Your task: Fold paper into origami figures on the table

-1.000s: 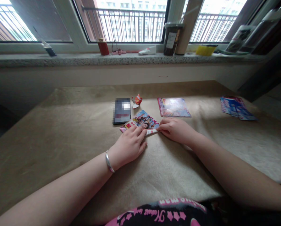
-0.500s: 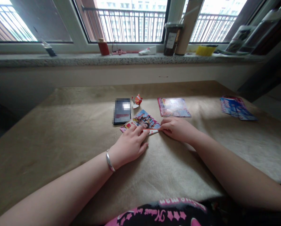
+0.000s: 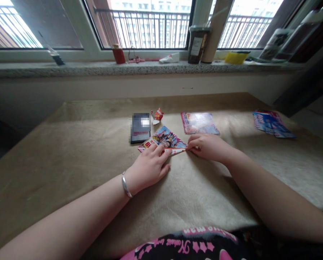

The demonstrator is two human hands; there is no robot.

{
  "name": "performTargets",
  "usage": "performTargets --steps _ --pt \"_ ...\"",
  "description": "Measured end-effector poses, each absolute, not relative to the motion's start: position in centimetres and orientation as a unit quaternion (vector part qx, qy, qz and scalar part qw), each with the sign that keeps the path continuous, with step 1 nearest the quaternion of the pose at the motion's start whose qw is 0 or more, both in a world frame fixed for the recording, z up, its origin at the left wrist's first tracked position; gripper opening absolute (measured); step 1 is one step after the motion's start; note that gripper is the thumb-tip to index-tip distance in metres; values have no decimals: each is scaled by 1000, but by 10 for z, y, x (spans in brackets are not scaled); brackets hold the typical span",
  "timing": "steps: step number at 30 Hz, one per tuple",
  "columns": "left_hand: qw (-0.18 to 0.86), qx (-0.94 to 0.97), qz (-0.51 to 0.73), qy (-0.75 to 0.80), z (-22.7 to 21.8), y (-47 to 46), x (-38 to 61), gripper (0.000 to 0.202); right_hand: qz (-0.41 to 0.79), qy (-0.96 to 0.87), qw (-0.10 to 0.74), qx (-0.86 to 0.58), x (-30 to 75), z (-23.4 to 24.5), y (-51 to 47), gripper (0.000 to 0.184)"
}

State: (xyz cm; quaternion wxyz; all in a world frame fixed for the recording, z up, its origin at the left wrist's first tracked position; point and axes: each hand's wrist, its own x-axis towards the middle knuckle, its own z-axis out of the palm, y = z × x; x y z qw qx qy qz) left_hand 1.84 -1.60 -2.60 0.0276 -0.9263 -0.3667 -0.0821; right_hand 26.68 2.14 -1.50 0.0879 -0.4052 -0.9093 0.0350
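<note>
Pressing with spread left hand (image 3: 152, 163) on near edge of folded paper (image 3: 164, 138), at one o'clock from palm. Touching its three-o'clock corner with narrowed fingers of right hand (image 3: 210, 147); cannot tell if pinching. With long edge along nine-to-three, touched by both, and peak towards twelve.

1 view, head-worn — looks forward and down over the tabletop (image 3: 69, 155). Shirt (image 3: 183, 248) nearest, at bottom edge; left hand (image 3: 151, 164) and right hand (image 3: 210, 147) at middle range, near centre; windowsill (image 3: 150, 69) and window (image 3: 150, 30) farthest, along top — wide coverage.
</note>
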Motion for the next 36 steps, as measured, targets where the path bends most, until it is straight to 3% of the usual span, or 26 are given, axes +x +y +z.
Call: performTargets --steps 9,15,21,36 --pt "24 -927 -70 -366 -24 -16 18 42 26 -903 80 -421 266 -13 20 19" --pt "33 -927 -61 -368 -22 -16 19 42 -15 -919 121 -374 259 -13 17 17" --pt "43 -929 -63 -362 -22 -16 19 41 8 -942 144 -302 246 -23 16 23" --pt "14 -938 -71 -339 -19 -16 14 38 24 -940 168 -295 237 -31 13 24"
